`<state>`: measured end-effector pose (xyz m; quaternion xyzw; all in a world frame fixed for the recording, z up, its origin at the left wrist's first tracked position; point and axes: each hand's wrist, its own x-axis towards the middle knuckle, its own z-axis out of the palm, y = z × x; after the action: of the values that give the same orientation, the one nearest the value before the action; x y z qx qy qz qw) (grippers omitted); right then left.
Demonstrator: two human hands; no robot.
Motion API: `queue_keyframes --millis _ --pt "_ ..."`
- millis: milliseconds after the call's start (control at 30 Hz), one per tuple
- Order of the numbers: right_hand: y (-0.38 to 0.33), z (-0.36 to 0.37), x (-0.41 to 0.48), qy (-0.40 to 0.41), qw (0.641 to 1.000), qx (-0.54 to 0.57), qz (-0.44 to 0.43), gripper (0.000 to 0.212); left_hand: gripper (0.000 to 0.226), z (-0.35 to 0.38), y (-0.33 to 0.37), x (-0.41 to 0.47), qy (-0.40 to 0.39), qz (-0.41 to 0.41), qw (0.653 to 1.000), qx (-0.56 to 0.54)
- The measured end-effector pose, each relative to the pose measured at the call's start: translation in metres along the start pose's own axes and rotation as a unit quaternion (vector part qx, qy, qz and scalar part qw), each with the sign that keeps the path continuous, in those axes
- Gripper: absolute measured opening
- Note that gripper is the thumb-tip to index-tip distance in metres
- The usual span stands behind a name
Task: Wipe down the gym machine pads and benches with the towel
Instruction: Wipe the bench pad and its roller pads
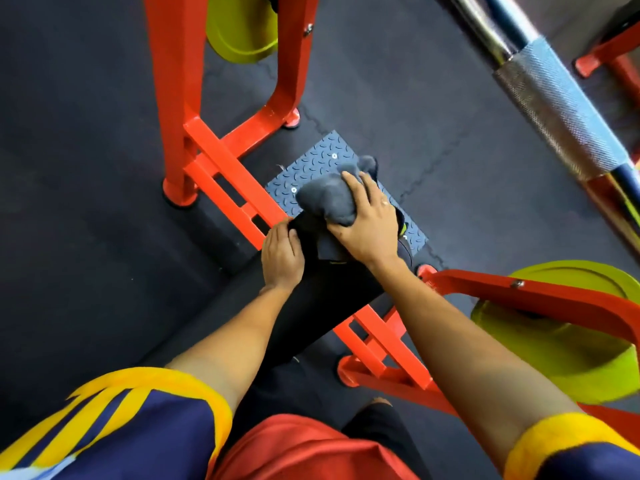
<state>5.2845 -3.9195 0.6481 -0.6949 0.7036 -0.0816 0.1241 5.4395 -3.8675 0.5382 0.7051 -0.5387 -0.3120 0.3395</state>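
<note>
Right hand [367, 226] pressing bunched grey towel [329, 200] on black bench pad [277, 320], left hand [281, 258] resting flat beside it

the black bench pad [329, 299] carries a bunched grey towel [327, 199] at its far end.

I log dark rubber floor tiles [86, 168] throughout. Orange steel frame [173, 98] stands upper left. Lime weight plate [239, 32] top centre, second lime plate [571, 368] lower right. Knurled barbell [554, 109] diagonal, upper right. Grey tread plate [318, 164] centre, flat on floor.
</note>
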Motion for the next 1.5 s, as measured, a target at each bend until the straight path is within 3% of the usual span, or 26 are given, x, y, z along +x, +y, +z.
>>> queue_keyframes --millis 167,333,500,733,967,1200,1333,1500 --pt "0.032 -0.012 -0.048 0.012 0.997 0.025 0.066 0.092 0.046 0.012 0.018 0.010 0.004 0.002 1.000 0.022" --pt "-0.001 -0.003 0.000 0.002 0.998 0.031 0.061 0.083 0.038 0.017 0.013 0.010 0.027 0.029 0.998 0.052" --pt "-0.022 -0.008 0.055 -0.108 0.994 0.015 0.021 0.070 0.039 0.011 0.017 0.010 0.015 0.029 0.999 0.033" --pt "0.038 -0.009 -0.036 0.019 0.991 0.083 0.099 0.088 0.047 0.005 0.029 0.025 -0.064 0.057 0.996 -0.008" --pt "0.061 -0.015 -0.066 0.029 0.980 0.127 0.151 0.085 0.051 0.011 0.049 0.039 -0.095 0.082 0.992 -0.011" --pt "0.045 -0.035 -0.001 -0.100 0.978 0.135 0.127 0.073 0.049 0.012 0.064 0.060 -0.129 0.180 0.975 0.017" --pt "0.055 -0.028 -0.053 0.035 0.938 0.252 0.237 0.074 0.042 0.015 0.076 0.073 -0.161 0.279 0.945 0.057" --pt "0.037 -0.006 -0.081 0.194 0.825 0.356 0.393 0.073 0.032 0.029 0.087 0.079 -0.149 0.381 0.900 0.152"
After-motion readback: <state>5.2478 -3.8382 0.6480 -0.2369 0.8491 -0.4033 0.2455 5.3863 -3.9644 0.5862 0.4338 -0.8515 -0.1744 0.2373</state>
